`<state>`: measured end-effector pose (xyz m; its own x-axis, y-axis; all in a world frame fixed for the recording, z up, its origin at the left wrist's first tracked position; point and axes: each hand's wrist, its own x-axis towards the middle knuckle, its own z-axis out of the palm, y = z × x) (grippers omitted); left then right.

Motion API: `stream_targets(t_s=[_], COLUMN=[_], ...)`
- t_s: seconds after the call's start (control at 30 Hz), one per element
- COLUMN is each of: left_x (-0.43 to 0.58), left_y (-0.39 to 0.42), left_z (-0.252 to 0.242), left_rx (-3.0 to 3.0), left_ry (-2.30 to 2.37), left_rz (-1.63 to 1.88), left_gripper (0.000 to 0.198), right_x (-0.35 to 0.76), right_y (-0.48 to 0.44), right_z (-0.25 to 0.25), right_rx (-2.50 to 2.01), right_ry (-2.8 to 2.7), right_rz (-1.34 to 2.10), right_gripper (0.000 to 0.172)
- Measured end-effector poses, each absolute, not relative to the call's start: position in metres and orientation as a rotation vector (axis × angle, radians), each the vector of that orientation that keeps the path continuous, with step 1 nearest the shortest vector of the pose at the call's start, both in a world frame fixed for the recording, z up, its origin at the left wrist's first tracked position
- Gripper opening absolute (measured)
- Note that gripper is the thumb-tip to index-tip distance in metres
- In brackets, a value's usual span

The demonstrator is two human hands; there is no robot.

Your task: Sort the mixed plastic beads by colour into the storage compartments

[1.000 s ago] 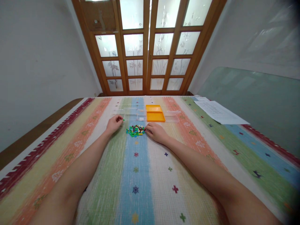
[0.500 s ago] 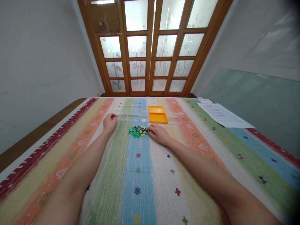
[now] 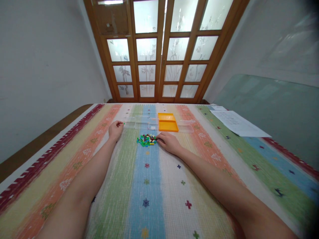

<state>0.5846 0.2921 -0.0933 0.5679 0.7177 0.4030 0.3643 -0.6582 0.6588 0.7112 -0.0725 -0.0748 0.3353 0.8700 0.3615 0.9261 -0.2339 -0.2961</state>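
Observation:
My left hand (image 3: pixel 115 130) is closed in a pinch at the near left corner of a clear plastic box (image 3: pixel 130 122). A tiny green building brick (image 3: pixel 124 123) shows at its fingertips. My right hand (image 3: pixel 169 142) rests on the cloth with curled fingers at the right edge of a pile of small bricks (image 3: pixel 146 140). Green, blue, brown, white and yellow pieces are mixed in that pile. Dark brown bits lie by the right fingertips, and whether one is held is too small to make out.
An orange two-part tray (image 3: pixel 168 125) stands behind the pile, with another clear plastic box (image 3: pixel 185 126) to its right. White paper sheets (image 3: pixel 236 122) lie at the right side of the striped tablecloth (image 3: pixel 149 186). Wooden glazed doors (image 3: pixel 159 49) rise beyond the table.
My left hand has shifted slightly left, carrying the green brick with it. My right hand stays almost still at the pile's edge.

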Motion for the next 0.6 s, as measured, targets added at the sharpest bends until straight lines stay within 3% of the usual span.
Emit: stream_targets(t_s=[0.4, 0.6], left_x=[0.582, 0.585], left_y=[0.279, 0.251], left_z=[-0.085, -0.077], left_rx=[2.36, 2.587], left_ry=[0.853, 0.514], left_rz=[0.884, 0.896], left_gripper=[0.031, 0.022], right_x=[0.707, 0.704], right_y=[-0.072, -0.069], right_z=[-0.072, -0.073], right_rx=[-2.158, -2.113], right_ry=[-1.575, -1.628], right_rz=[-0.192, -0.241], right_gripper=[0.013, 0.013])
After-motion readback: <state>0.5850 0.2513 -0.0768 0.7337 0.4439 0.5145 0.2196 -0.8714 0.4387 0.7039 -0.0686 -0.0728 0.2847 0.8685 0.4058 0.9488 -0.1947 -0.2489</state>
